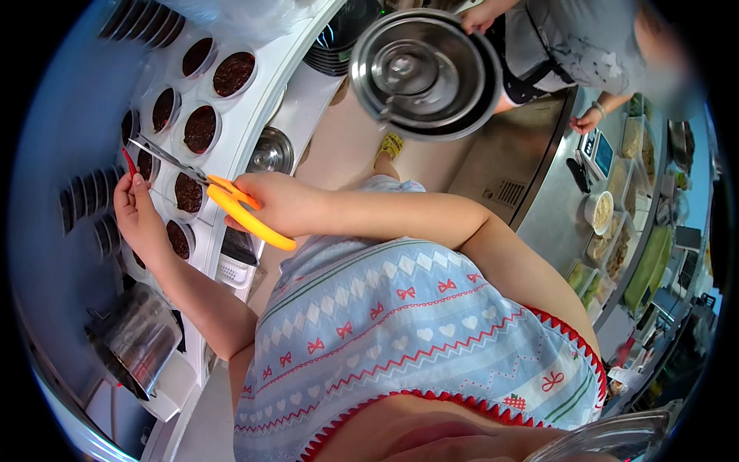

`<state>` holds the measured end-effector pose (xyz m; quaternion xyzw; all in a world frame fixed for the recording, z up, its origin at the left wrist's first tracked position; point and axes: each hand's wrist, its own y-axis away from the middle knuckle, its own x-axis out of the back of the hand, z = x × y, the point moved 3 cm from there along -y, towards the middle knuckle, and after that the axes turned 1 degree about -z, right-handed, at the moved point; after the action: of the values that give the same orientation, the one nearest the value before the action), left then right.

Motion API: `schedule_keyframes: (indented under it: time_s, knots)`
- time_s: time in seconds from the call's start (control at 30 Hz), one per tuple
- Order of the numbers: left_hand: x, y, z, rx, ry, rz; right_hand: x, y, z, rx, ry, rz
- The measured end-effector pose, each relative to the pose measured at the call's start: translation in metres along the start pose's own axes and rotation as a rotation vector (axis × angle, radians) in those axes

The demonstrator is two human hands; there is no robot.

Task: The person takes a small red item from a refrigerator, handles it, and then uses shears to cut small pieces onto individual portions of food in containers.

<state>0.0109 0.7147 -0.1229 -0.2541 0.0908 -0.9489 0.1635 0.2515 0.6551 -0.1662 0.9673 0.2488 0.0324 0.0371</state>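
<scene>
My left hand [137, 211] pinches a thin red chili pepper [128, 162] by its lower end, over a white shelf holding cups of dark red sauce. Orange-handled scissors [248, 213] are in my right hand [283, 202], with my fingers through the handle. Their metal blades reach up and left toward the pepper, and look slightly apart. Whether a blade touches the pepper I cannot tell. Below the blades are several clear plastic cups [202, 129] filled with the dark sauce.
Across the aisle a person [600, 46] holds stacked steel bowls [424, 72] by the rim. Beside that person a steel counter [548, 190] bears a digital scale [597, 153], a white tub [599, 212] and food containers. A steel pot [135, 341] stands at the lower left, and stacked dark lids line the wall.
</scene>
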Motion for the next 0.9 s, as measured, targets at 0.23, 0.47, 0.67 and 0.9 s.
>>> schedule_keyframes:
  time_s: [0.23,0.47,0.67,0.9]
  knots:
    - [0.006,0.000,-0.001,0.001,0.030,0.018,0.001,-0.002,-0.004,-0.009,0.028,-0.023]
    - [0.018,0.012,0.007,0.000,0.070,0.060,-0.005,0.001,-0.012,-0.047,0.055,-0.101]
    - [0.033,0.028,0.009,-0.011,0.086,0.092,-0.018,0.005,0.007,-0.048,-0.193,-0.068]
    - [0.046,0.053,0.020,0.047,0.018,0.140,-0.014,0.016,0.000,0.025,-0.127,-0.036]
